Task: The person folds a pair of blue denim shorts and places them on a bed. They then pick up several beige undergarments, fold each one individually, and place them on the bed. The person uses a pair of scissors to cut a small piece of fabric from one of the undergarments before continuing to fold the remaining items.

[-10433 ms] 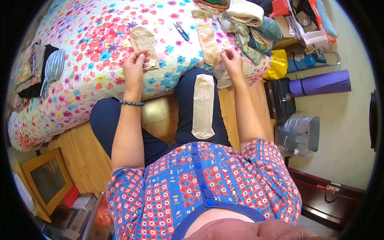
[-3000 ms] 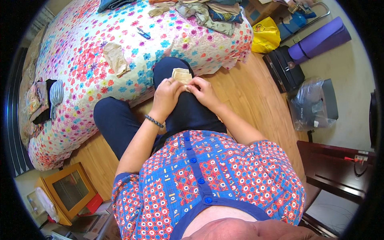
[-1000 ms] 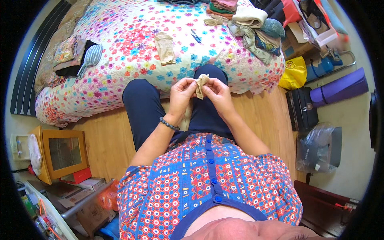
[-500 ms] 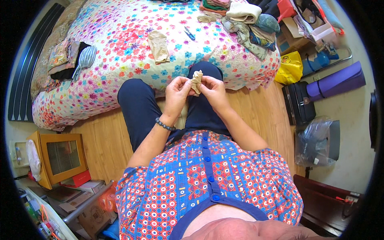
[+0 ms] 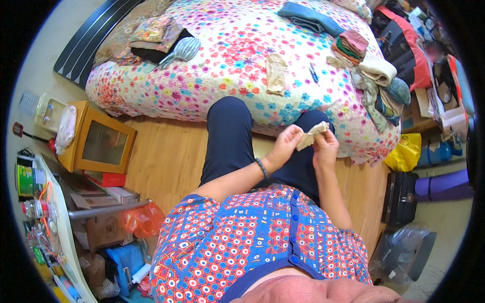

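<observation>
A small, crumpled beige sock (image 5: 310, 137) is stretched between my two hands above my right knee. My left hand (image 5: 286, 145) pinches its left side, with a dark beaded bracelet on that wrist. My right hand (image 5: 326, 147) grips the opposite side, where a bunched end sticks up past the fingers. On the floral bedspread (image 5: 227, 65) ahead, a similar beige sock (image 5: 276, 76) lies flat. To its right rests a slim dark-blue tool (image 5: 313, 73), perhaps small snips.
Folded clothes (image 5: 349, 46) and a cream bundle (image 5: 378, 69) are piled on the bed's right. More clothes (image 5: 156, 38) sit at the left. A yellow bag (image 5: 404, 152) and black case (image 5: 400, 197) stand right; a wooden cabinet (image 5: 103, 139) stands left.
The view has swung left, so everything sits further right in it. The sock has gone from upright and bunched to slanting and more spread out; both hands still hold it.
</observation>
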Demonstrator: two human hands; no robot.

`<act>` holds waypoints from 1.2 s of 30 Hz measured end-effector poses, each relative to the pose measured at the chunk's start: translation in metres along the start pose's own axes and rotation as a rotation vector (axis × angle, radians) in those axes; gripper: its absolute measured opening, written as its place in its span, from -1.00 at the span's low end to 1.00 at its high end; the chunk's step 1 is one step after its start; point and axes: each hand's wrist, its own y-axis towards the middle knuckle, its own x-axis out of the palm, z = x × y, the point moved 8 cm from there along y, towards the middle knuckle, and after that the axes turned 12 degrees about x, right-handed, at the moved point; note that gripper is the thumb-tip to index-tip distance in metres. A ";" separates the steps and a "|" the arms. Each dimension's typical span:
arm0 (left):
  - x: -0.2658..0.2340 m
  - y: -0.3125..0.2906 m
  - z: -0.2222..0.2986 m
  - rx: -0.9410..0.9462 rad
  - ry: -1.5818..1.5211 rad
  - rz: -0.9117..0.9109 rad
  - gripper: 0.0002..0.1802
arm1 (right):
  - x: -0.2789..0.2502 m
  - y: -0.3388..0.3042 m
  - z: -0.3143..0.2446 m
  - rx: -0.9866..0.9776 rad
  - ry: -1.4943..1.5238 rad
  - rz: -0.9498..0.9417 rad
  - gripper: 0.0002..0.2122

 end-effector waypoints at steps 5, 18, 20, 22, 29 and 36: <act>-0.011 0.011 0.005 0.042 0.005 0.115 -0.91 | 0.010 -0.007 0.035 0.497 0.285 -0.145 -0.77; -0.023 -0.003 -0.016 -0.300 -0.083 0.075 -0.75 | 0.024 -0.012 0.019 0.321 -0.013 -0.170 -0.84; -0.023 0.002 0.005 -0.209 0.055 0.044 -0.72 | 0.018 0.002 0.015 0.203 -0.156 -0.092 -0.85; -0.026 0.006 0.019 -0.082 0.277 0.015 -0.72 | 0.027 0.007 0.017 0.115 -0.245 -0.093 -0.80; -0.069 0.018 0.044 0.062 0.520 0.147 -0.82 | 0.062 0.017 0.028 0.170 -0.290 -0.176 -0.74; -0.062 0.049 0.076 0.277 0.888 0.024 -0.86 | 0.085 0.040 0.018 0.113 -0.325 -0.132 -0.79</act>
